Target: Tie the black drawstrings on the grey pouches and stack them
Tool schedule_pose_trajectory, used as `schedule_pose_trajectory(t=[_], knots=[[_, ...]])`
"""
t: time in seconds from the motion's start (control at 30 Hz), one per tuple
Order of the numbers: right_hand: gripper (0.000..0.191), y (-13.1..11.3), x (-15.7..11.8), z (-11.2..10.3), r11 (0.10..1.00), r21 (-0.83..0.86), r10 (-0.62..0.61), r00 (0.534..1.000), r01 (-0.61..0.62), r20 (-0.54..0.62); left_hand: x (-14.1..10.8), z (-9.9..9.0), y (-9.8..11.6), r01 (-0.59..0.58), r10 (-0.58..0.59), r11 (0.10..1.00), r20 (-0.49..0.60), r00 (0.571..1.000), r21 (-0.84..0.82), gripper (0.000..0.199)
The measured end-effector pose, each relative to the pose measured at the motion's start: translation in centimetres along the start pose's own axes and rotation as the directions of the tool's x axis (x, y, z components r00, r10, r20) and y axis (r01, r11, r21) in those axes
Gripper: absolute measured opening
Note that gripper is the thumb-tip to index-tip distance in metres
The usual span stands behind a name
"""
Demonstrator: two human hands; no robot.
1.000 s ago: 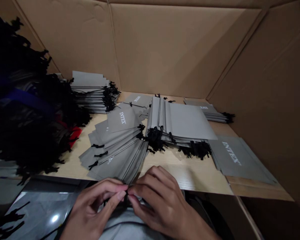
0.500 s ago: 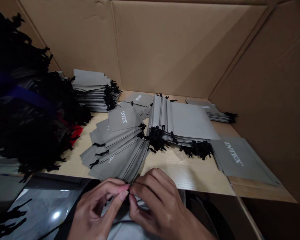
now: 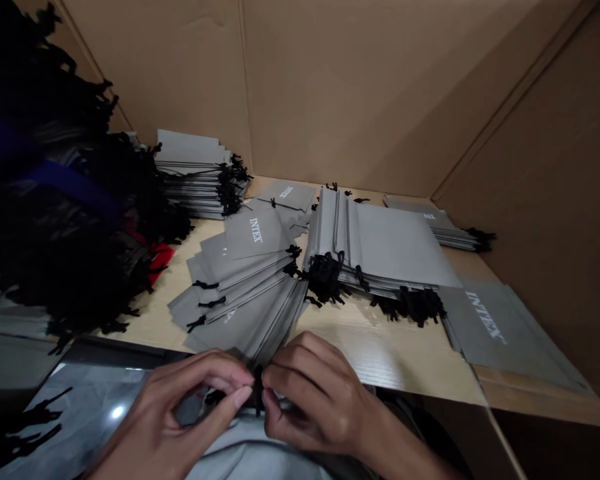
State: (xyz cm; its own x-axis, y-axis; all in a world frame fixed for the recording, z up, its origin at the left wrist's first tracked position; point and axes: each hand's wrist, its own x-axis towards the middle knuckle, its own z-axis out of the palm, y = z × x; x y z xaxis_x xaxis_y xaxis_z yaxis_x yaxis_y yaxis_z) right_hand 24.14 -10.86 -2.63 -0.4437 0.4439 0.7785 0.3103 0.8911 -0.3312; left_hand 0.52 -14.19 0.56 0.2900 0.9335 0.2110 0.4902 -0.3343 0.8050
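Observation:
My left hand (image 3: 185, 400) and my right hand (image 3: 313, 393) meet low in the middle of the view. Their fingertips pinch a black drawstring cord (image 3: 258, 390) from either side, just off the near table edge. Below them lies grey fabric (image 3: 250, 453), either a pouch or my own clothing. A fan of grey INTEX drawstring pouches (image 3: 245, 293) lies just beyond my fingers, its nearest corner almost touching them. Beside it sits a squared stack of grey pouches (image 3: 390, 243) with black cords bunched at its near edge.
Further grey pouch stacks (image 3: 195, 157) (image 3: 445, 227) and a flat pouch (image 3: 500, 330) lie on the pale wood table (image 3: 385, 353). A large black-corded heap (image 3: 65, 200) rises at left. Cardboard walls (image 3: 380, 87) surround the table; a glossy sheet (image 3: 100, 413) lies lower left.
The whole scene has shifted slightly right and up in view. My hands stay pinched together, and the black cord now shows more plainly between my fingertips.

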Motion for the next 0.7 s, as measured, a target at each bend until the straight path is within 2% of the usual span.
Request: schedule_pose_trajectory(t=[0.1, 0.17, 0.37, 0.53, 0.7], knots=[[0.022, 0.3, 0.3, -0.1, 1.0, 0.003, -0.027, 0.999, 0.027, 0.021, 0.2, -0.6, -0.3, -0.134, 0.133, 0.987, 0.024, 0.991, 0.092, 0.016], [0.021, 0.4, 0.6, -0.3, 0.999, -0.003, -0.047, 0.998, 0.048, 0.038, 0.4, -0.8, -0.4, -0.169, 0.166, 0.978, 0.031, 0.986, 0.12, 0.017], [0.018, 0.8, 1.3, -1.0, 0.994, -0.032, -0.105, 0.989, 0.109, 0.106, 0.5, -0.5, -0.2, -0.218, 0.219, 0.962, 0.012, 0.976, 0.163, 0.016], [0.017, 0.9, 1.6, -1.4, 0.988, -0.062, -0.134, 0.982, 0.143, 0.131, -0.1, -0.1, -1.2, -0.201, 0.211, 0.967, -0.051, 0.976, 0.155, 0.018], [0.012, 1.2, 1.7, -1.6, 0.982, -0.054, -0.167, 0.961, 0.183, 0.22, 0.1, -0.3, -1.4, -0.215, 0.212, 0.962, 0.038, 0.977, 0.169, 0.022]])
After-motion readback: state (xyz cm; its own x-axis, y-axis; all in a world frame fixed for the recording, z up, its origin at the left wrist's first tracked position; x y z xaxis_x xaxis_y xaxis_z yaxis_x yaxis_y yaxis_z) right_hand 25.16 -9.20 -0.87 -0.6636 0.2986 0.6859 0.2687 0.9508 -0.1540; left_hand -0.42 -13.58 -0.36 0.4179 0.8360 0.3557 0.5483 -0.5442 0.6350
